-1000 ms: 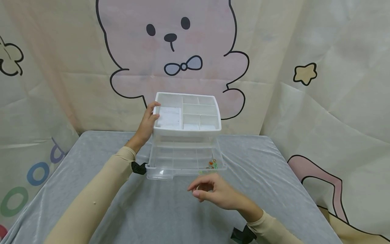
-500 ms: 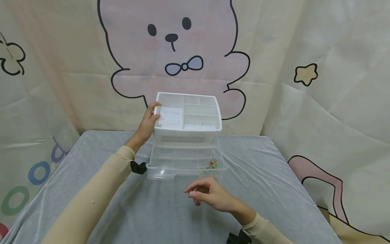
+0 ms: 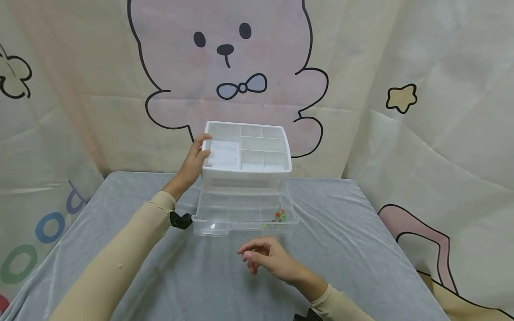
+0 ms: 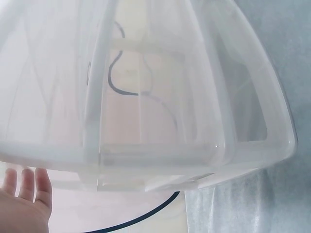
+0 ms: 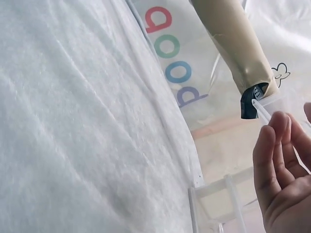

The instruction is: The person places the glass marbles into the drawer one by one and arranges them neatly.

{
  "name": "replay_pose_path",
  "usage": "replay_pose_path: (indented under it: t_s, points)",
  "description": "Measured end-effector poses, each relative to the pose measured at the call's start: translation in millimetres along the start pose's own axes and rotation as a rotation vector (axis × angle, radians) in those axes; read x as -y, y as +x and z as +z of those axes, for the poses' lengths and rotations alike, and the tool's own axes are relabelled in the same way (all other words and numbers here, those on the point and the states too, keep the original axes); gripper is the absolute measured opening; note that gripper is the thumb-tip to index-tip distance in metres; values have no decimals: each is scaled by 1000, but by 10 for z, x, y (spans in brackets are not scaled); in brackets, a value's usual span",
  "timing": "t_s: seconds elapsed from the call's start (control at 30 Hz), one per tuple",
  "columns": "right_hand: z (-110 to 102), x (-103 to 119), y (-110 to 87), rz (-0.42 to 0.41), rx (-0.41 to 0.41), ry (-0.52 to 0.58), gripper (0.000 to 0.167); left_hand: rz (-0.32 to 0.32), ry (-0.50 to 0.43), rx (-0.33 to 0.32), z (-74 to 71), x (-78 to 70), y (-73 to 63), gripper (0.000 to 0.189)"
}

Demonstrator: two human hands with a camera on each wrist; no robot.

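In the head view a storage box with a white compartment tray (image 3: 261, 143) on top stands on the table, its clear drawer (image 3: 245, 228) pulled out toward me. Several small orange and green pieces, bead-like (image 3: 279, 216), lie at the drawer's right end. My left hand (image 3: 192, 162) holds the white tray's left rim; the left wrist view shows its fingers (image 4: 43, 189) extended along the box's underside edge. In front of the drawer hovers my right hand (image 3: 271, 258), fingers loosely bent, nothing visible between them. Its palm side is partly cut off in the right wrist view.
Grey cloth (image 3: 341, 249) covers the table. A printed backdrop (image 3: 353, 111) rises behind it and along both sides. A black wrist mount (image 3: 180, 220) sits below my left sleeve, close to the drawer's left corner.
My right hand has drifted slightly left and toward me, away from the drawer front. The left hand, box and drawer look unchanged.
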State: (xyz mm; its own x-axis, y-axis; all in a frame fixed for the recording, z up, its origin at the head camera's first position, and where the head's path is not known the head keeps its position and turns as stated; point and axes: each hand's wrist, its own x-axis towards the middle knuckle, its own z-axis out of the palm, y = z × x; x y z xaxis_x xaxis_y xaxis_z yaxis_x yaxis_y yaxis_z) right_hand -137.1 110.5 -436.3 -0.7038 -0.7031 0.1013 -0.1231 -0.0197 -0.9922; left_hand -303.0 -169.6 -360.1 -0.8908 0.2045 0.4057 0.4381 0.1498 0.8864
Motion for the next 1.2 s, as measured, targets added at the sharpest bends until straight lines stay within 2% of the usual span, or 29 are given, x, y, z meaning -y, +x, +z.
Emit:
replay_pose_path:
  t_s: [0.23, 0.63, 0.8, 0.97, 1.2]
  points:
    - [71, -33, 38, 6, -46, 79, 38, 2, -16, 4, -3, 4, 0, 42]
    - [149, 70, 51, 183, -104, 270, 52, -2, 0, 16, -11, 3, 8, 43]
    - [177, 143, 47, 192, -97, 386, 54, -2, -23, 19, -8, -7, 8, 43]
    - [194, 176, 45, 198, -113, 512, 59, -2, -7, 15, -7, 4, 13, 43]
    - [227, 189, 61, 173, -124, 611, 60, 0, 0, 13, -11, 8, 9, 43]
